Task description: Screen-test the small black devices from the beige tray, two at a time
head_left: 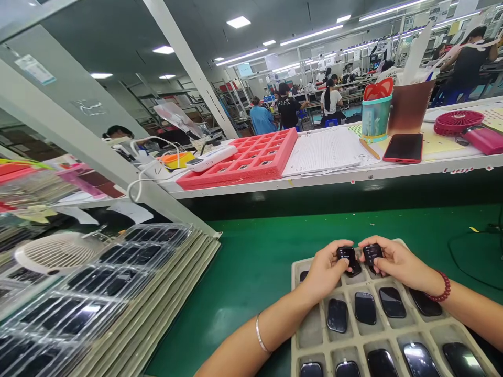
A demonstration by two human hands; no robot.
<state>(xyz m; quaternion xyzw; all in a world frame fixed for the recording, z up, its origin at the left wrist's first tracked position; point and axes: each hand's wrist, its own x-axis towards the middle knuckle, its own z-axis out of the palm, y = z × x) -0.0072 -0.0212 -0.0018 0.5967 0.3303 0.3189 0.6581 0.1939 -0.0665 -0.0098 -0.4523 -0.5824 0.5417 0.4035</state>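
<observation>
As the head view shows, the left hand (325, 268) pinches one small black gadget (344, 253) between thumb and fingers, while the right hand (396, 260) pinches a second gadget (370, 253) likewise. Both thumbs press on the fronts and the lit screens face the wearer, a hold apparently chosen so that the two can be read side by side. The screen text is too small to tell.

Beneath the fingers lies a grey tray (309, 327), its compartments keeping dark units (365, 308) apart, presumably against scratching. The tray rests on the green surface (243, 293), probably placed for short reach. Well left of the fingers, stacked trays (173, 283) seem piled to save room. Beyond the fingers, a raised shelf (322, 181) carries a pink foam tray (288, 154), papers (322, 149) and a phone (403, 147), likely kept there off the surface.
</observation>
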